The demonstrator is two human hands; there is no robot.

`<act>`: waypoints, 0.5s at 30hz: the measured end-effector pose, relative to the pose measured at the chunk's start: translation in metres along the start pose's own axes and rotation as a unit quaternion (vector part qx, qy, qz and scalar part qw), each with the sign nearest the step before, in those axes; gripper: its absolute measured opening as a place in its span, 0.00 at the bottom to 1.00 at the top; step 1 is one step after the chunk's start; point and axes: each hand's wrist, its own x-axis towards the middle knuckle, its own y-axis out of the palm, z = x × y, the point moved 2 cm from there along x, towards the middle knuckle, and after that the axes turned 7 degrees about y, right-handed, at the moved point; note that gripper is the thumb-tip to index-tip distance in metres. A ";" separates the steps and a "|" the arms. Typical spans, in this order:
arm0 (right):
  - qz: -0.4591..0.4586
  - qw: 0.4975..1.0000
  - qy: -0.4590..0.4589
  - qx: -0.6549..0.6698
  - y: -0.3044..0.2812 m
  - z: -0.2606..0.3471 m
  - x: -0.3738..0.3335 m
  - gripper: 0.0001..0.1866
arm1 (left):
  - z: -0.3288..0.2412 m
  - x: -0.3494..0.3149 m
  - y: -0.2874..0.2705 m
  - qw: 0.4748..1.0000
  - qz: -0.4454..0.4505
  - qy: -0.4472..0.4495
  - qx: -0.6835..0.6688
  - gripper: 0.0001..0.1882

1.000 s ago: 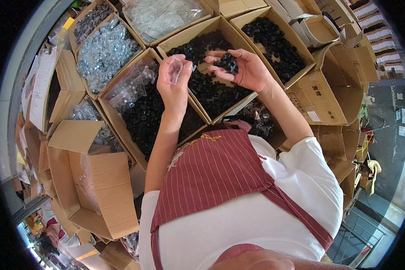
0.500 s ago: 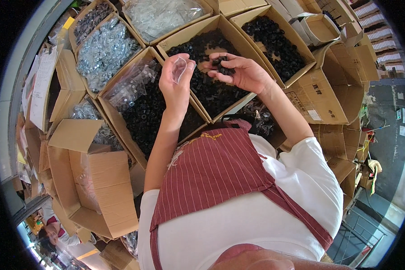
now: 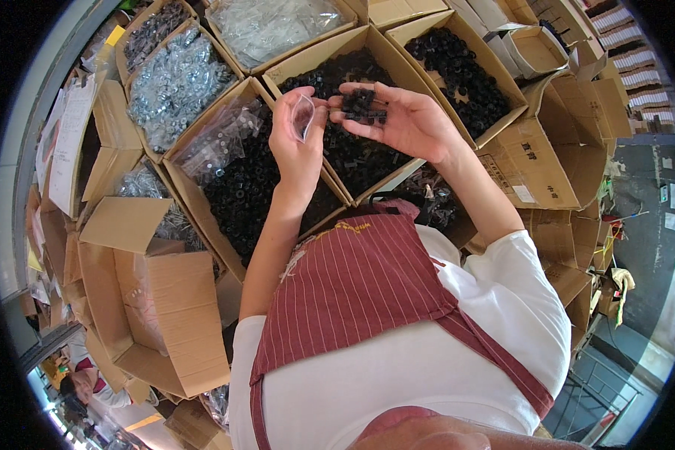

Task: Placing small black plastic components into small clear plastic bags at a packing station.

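Observation:
My left hand [image 3: 296, 146] holds a small clear plastic bag [image 3: 302, 116] upright, its mouth facing my right hand. My right hand [image 3: 401, 120] is cupped palm up with a heap of small black parts [image 3: 364, 105] on its fingers, right beside the bag's mouth. Both hands hover over an open cardboard box of black parts [image 3: 352, 157].
Open cartons surround the hands: black parts [image 3: 457, 71] at the right, black parts with clear bags [image 3: 236, 180] at the left, shiny metal parts [image 3: 172, 82], clear bags [image 3: 274, 26]. An empty open carton [image 3: 165, 315] stands low left. Another person [image 3: 82, 379] is at the lower left.
My right hand has come left and tipped its heap of black parts toward the bag's mouth. My left hand has kept the bag in about the same spot.

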 end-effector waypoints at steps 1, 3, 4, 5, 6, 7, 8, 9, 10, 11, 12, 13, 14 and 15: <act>0.031 0.999 -0.002 0.020 0.007 0.000 -0.002 0.22 | -0.003 0.000 0.002 1.000 0.007 0.000 -0.007 0.15; 0.048 0.999 -0.005 0.026 0.021 0.000 -0.006 0.23 | -0.003 -0.002 0.004 1.000 0.013 0.002 -0.014 0.15; 0.065 0.997 -0.009 0.032 0.026 0.000 -0.007 0.23 | 0.002 -0.004 0.003 0.999 0.015 0.012 -0.027 0.15; 0.078 0.997 0.003 0.024 0.030 0.000 -0.007 0.24 | 0.004 -0.005 0.003 0.999 0.016 0.021 -0.040 0.16; 0.079 0.997 0.003 0.023 0.031 -0.001 -0.008 0.24 | 0.003 -0.006 0.004 0.999 0.015 0.022 -0.040 0.16; 0.076 0.997 0.010 0.013 0.032 -0.001 -0.009 0.24 | 0.002 -0.009 0.006 0.998 0.043 0.007 -0.034 0.16; 0.074 0.997 0.017 0.002 0.032 -0.002 -0.010 0.24 | 0.001 -0.011 0.008 0.997 0.070 -0.009 -0.028 0.17; 0.056 0.998 0.019 -0.001 0.032 -0.002 -0.010 0.23 | 0.004 -0.015 0.011 0.998 0.055 -0.009 -0.035 0.18; 0.056 0.998 0.019 -0.002 0.032 -0.002 -0.010 0.23 | 0.005 -0.017 0.012 0.998 0.055 -0.008 -0.036 0.18; 0.052 0.998 0.013 -0.031 0.031 -0.002 -0.010 0.23 | 0.005 -0.018 0.014 0.997 0.060 -0.011 -0.046 0.19; 0.047 0.997 0.008 -0.059 0.030 -0.002 -0.009 0.23 | 0.006 -0.019 0.015 0.996 0.065 -0.013 -0.056 0.19; 0.039 0.997 0.005 -0.060 0.028 -0.002 -0.009 0.24 | 0.008 -0.020 0.015 0.994 0.081 -0.015 -0.068 0.20; 0.039 0.997 0.004 -0.061 0.028 -0.001 -0.010 0.24 | 0.008 -0.020 0.015 0.994 0.081 -0.014 -0.068 0.20; 0.035 0.997 0.006 -0.071 0.028 -0.001 -0.010 0.26 | 0.006 -0.020 0.015 0.994 0.084 -0.017 -0.066 0.20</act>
